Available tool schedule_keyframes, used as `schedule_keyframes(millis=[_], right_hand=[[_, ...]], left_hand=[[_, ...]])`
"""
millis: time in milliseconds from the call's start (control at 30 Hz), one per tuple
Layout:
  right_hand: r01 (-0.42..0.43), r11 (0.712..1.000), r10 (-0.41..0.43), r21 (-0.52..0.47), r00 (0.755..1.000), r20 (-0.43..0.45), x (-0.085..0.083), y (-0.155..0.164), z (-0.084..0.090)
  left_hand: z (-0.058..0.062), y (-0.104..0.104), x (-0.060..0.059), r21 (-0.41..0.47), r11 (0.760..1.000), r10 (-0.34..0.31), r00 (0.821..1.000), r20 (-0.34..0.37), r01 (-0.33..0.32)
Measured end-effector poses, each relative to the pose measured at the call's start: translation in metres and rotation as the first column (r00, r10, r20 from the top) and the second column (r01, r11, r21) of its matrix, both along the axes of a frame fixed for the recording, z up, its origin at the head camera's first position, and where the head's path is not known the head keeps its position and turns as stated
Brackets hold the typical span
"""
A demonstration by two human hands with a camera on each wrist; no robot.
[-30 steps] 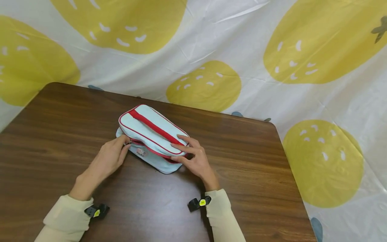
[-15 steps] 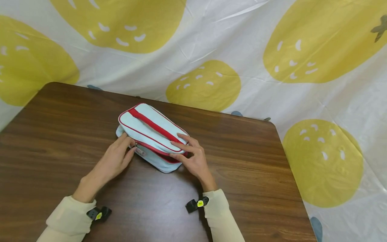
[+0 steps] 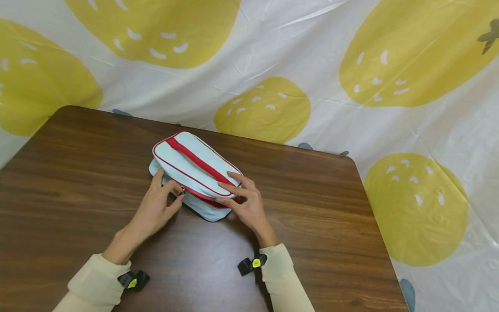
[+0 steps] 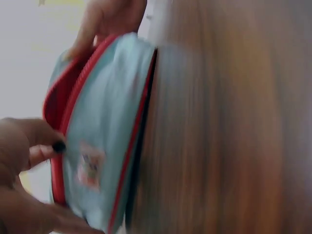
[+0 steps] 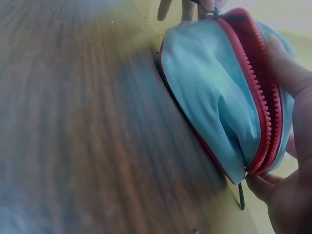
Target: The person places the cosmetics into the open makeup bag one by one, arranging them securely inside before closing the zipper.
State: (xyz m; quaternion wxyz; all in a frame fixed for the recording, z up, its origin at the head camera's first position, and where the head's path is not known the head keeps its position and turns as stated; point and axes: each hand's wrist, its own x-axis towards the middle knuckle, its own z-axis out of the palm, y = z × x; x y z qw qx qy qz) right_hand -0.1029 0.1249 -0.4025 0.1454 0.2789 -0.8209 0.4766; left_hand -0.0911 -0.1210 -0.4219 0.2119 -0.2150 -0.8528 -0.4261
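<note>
A pale blue zippered pouch (image 3: 191,162) with red piping and a red strap handle (image 3: 196,162) lies on the table, its front zipper (image 5: 256,92) partly parted at the right end. My left hand (image 3: 157,208) pinches the dark zipper pull (image 4: 59,146) at the pouch's front, between thumb and forefinger. At the pouch's right end, my right hand (image 3: 249,208) holds the lid, fingers over the top and thumb at the zipper edge. Red lining shows through the gap; the contents are hidden. A small printed label (image 4: 90,166) sits on the front side.
The brown wooden table (image 3: 319,225) extends around the pouch. Behind it hangs a white cloth (image 3: 327,56) with yellow fruit prints. Black wrist cameras sit at both sleeves, and a dark tab (image 5: 242,196) hangs from the pouch's right end.
My left hand has slid the zipper pull rightward along the front, and the closed stretch behind it has lengthened. My right hand stays on the pouch's right end, shifting slightly left.
</note>
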Motion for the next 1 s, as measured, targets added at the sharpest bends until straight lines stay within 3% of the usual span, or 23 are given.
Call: schedule_keyframes(millis=[133,300,533,733,833,1000], right_hand=[[-0.009,1.000,0.009,0.014,1.000,-0.007,-0.002,0.000,-0.002],[-0.043,0.999,0.043,0.011,0.999,0.016,-0.002,0.003,-0.003],[-0.105,0.992,0.102,0.065,0.994,0.040,-0.005,0.009,-0.003],[-0.096,0.992,0.099,0.085,0.995,-0.031,-0.006,0.007,-0.005],[-0.093,0.993,0.097,0.069,0.994,-0.056,-0.004,0.004,-0.002],[-0.097,0.994,0.100,0.049,0.993,-0.064,-0.003,0.001,-0.002]], left_hand=[[0.004,0.002,0.002,-0.005,0.999,0.047,0.995,0.086,-0.047],[0.012,-0.004,0.004,-0.032,0.998,0.052,0.988,0.144,-0.048],[0.017,-0.004,0.013,-0.078,0.982,0.180,0.977,0.116,-0.172],[0.021,0.002,0.018,-0.136,0.979,0.159,0.987,0.039,-0.152],[0.021,0.006,0.021,-0.134,0.976,0.173,0.985,-0.003,-0.172],[0.017,0.015,0.023,-0.100,0.979,0.183,0.983,0.017,-0.180]])
